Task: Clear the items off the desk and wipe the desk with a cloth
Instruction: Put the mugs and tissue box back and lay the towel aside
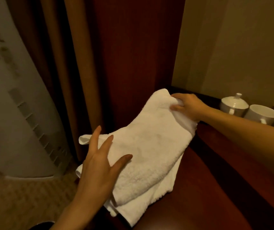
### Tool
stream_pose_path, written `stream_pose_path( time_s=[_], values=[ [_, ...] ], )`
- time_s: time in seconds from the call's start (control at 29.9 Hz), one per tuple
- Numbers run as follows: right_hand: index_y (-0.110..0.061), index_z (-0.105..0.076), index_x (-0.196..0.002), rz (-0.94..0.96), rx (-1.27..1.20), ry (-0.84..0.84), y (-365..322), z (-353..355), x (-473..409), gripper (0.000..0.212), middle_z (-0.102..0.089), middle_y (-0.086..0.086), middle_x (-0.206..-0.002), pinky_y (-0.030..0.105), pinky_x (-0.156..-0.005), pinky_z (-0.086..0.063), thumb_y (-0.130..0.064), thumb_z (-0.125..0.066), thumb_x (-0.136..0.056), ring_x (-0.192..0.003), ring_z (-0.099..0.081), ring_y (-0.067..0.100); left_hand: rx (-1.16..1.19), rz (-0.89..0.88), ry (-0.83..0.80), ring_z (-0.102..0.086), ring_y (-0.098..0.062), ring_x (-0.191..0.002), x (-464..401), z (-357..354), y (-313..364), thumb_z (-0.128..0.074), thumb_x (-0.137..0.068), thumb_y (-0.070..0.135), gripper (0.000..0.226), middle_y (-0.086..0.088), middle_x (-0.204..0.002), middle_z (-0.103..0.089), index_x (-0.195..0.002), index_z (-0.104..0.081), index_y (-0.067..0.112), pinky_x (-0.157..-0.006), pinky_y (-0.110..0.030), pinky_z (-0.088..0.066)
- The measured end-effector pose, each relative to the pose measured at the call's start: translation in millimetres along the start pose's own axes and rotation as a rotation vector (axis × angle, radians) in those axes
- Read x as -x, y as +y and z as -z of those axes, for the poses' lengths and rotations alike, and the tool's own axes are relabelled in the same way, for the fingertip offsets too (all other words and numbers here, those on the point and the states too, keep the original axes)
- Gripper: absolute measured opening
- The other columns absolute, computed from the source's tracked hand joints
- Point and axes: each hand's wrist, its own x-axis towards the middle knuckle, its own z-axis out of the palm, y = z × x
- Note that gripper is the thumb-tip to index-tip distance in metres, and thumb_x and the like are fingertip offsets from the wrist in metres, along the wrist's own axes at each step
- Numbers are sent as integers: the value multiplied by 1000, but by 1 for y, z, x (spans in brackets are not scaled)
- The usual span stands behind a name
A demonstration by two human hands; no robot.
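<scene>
Cloth: folded, long axis from near left to far right on desk.
Left hand: my fingers spread flat on it.
Right hand: I pinch its far end.

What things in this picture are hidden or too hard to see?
Head view only:
- Desk under the towel: covered.
- Right hand fingertips: buried in a towel fold.
- Open cup inside: rim blocks it.
- Lidded cup contents: lid covers them.
- Dark object at the bottom edge: cut off.
</scene>
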Motion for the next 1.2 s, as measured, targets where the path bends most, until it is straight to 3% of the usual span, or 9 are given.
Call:
stream_pose_path(
  time_s=[0.13,0.23,0.3,0.37,0.47,0.57,0.67,0.94,1.2],
  values=[
    [-13,-49,-137,-85,-14,-112,11,-26,-1,48,-57,12,-132,39,-96,-44,-41,-46,-99,-117,-54,31,-94,105,-172,-31,-12,-135,14,-3,-17,-35,-72,70,81,11,-154,-22,-141,-40,27,-108,-25,-26],
    [-21,-31,-148,-147,188,-187,20,-45,2,59,-50,18,-133,47,-97,-43,-53,-31,-98,-118,-48,37,-296,114,-311,-33,-12,-136,19,-1,-20,-2,-74,80,86,15,-155,-21,-145,-27,39,-111,-32,-29],
    [-21,-19,-152,-182,315,-177,16,-50,1,65,-37,18,-146,51,-105,-35,-57,-24,-98,-131,-35,40,-491,21,-322,-48,-13,-125,11,7,-18,2,-75,81,84,14,-149,-36,-139,-37,44,-103,-35,-43],
    [-18,-13,-153,-180,340,-141,2,-47,4,72,-24,15,-155,54,-112,-22,-61,-22,-96,-141,-22,38,-676,-121,-234,-62,-9,-86,0,13,-11,8,-75,81,87,14,-105,-64,-106,-62,40,-75,-29,-54],
    [-19,-9,-154,-106,290,-111,-20,-48,17,77,-10,10,-161,54,-118,-4,-66,-20,-94,-147,-7,32,-732,-138,-144,-49,-8,-59,-9,16,2,5,-79,78,85,11,-64,-55,-67,-60,25,-56,-26,-49],
    [-23,-6,-154,-92,256,-231,-35,-54,37,79,1,7,-162,54,-118,4,-70,-15,-91,-149,3,27,-673,-270,-209,-54,-23,-91,-6,3,4,-6,-87,71,79,-2,-104,-68,-99,-70,27,-73,-38,-47],
    [-21,-14,-154,-90,219,-258,-39,-47,54,78,-6,8,-162,51,-119,-2,-69,-18,-92,-149,-4,27,-609,-223,-471,-21,-22,-139,2,-15,-5,19,-67,77,99,2,-157,-22,-148,-22,37,-113,-43,-17],
    [-13,-25,-150,-139,205,49,-15,34,155,89,-31,12,-154,48,-114,-26,-74,-23,-85,-140,-29,30,-580,-482,-275,-37,-24,-133,-25,-32,64,13,-73,75,97,-1,-148,-40,-148,-26,28,-108,-44,-28],
    [-12,-27,-149,-546,331,156,40,111,339,84,-35,11,-150,44,-113,-29,-70,-33,-87,-138,-31,27,-354,-780,-335,-41,-28,-129,-14,-101,185,-11,-81,76,86,-8,-143,-44,-150,-16,25,-101,-44,-36]
  ],
)
